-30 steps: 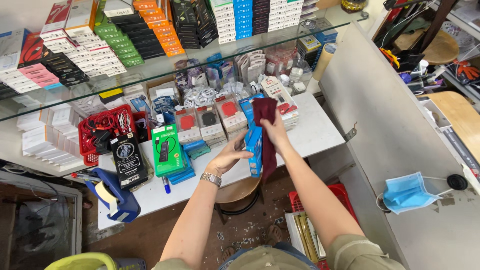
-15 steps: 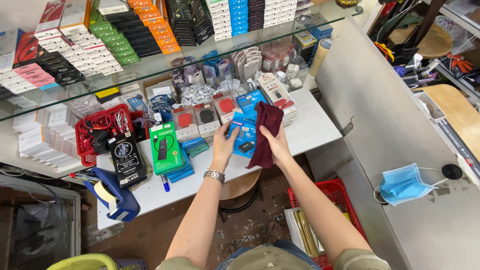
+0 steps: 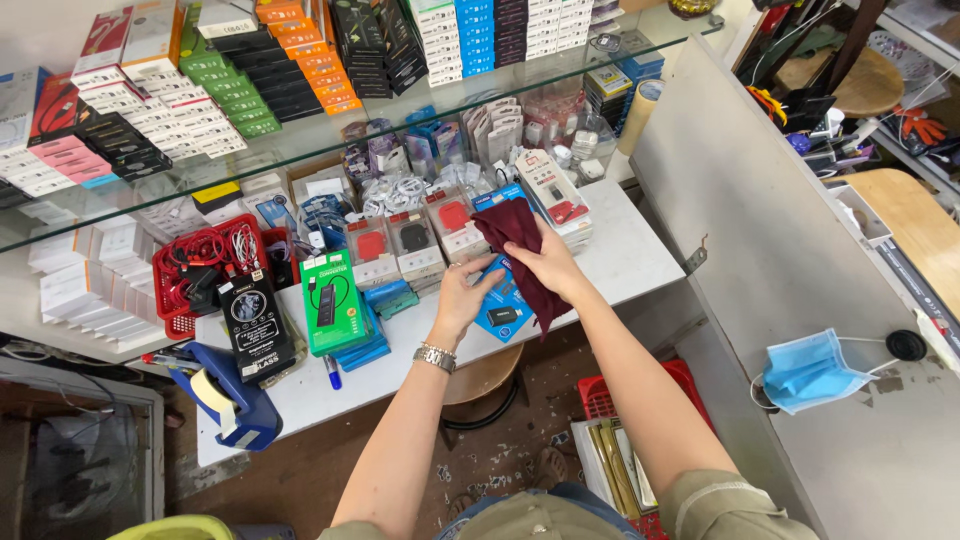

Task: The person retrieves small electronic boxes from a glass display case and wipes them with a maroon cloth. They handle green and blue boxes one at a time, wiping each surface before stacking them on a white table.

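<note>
My right hand (image 3: 545, 262) grips a dark maroon cloth (image 3: 512, 230) and presses it on a blue packaged item (image 3: 503, 300) above the white shelf (image 3: 640, 255). My left hand (image 3: 462, 297), with a metal wristwatch on its wrist, holds the blue package from its left edge. The cloth drapes over the package's upper and right part. Small boxed goods with red and black pictures (image 3: 412, 243) lie just behind the hands.
A green box (image 3: 330, 300), a black box (image 3: 255, 322) and a red basket of cables (image 3: 205, 265) stand to the left. A blue tape dispenser (image 3: 225, 400) sits at the shelf's front left. Stacked boxes fill a glass shelf (image 3: 320, 140) above. A blue face mask (image 3: 810, 372) hangs right.
Both hands have stayed over the shelf with the blue package and cloth; the cloth has shifted across the package's upper part. The camera view has moved slightly.
</note>
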